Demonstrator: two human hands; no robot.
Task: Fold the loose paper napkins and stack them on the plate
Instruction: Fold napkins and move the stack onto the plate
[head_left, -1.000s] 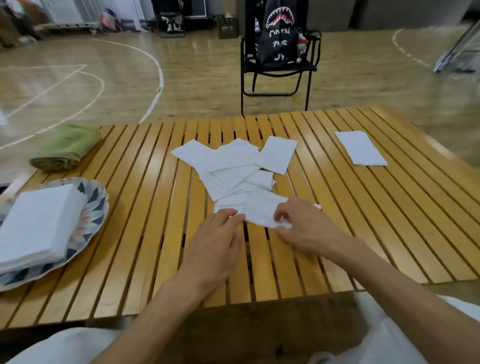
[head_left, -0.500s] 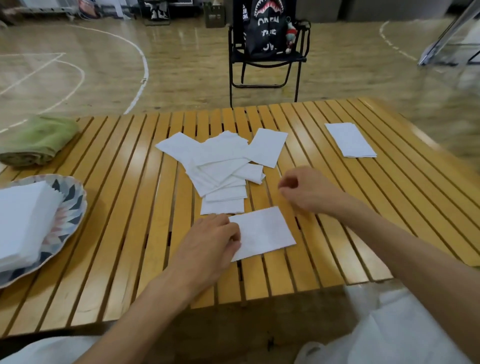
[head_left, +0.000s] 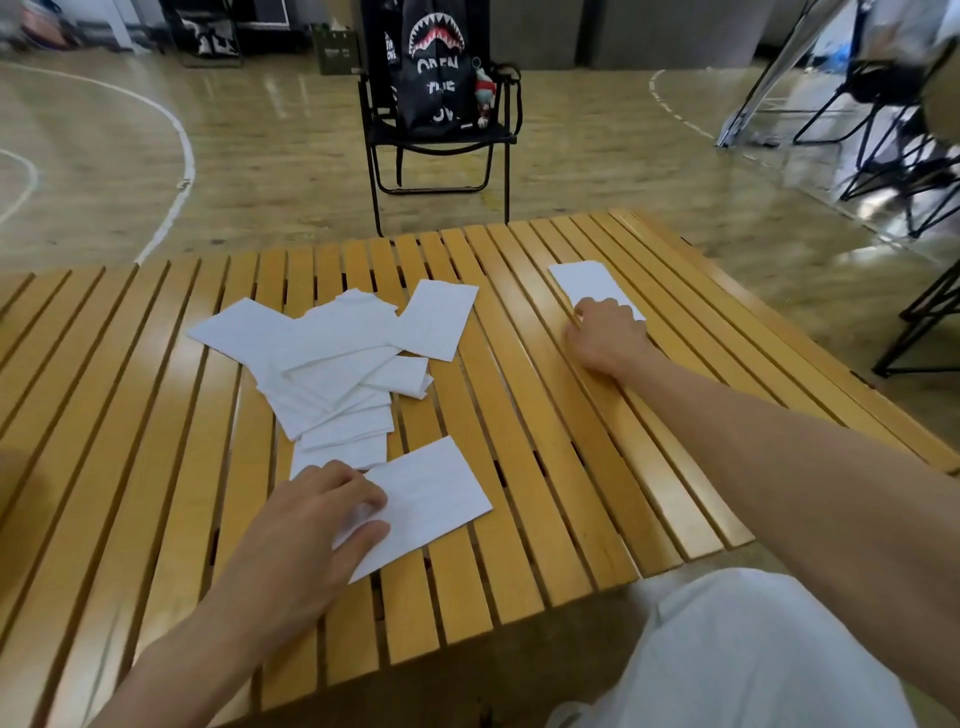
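A single white napkin (head_left: 431, 496) lies flat near the table's front edge. My left hand (head_left: 317, 525) rests on its left end, fingers and thumb spread on the paper. Behind it, a loose pile of white napkins (head_left: 332, 358) fans out across the middle of the slatted wooden table (head_left: 545, 467). Another napkin (head_left: 587, 283), long and narrow, lies alone at the far right. My right hand (head_left: 608, 332) has its curled fingers over that napkin's near end; whether they pinch it is hidden. The plate is out of view.
A black folding chair (head_left: 441, 140) with a dark shark-print bag stands on the gym floor just beyond the table's far edge. More black chair frames (head_left: 914, 171) stand at the right. My white-clad lap shows below the table's front right corner.
My right hand left the napkin near the front and reached out to the lone napkin at the far right. My left hand stayed on the front napkin. The view swung right, off the plate.
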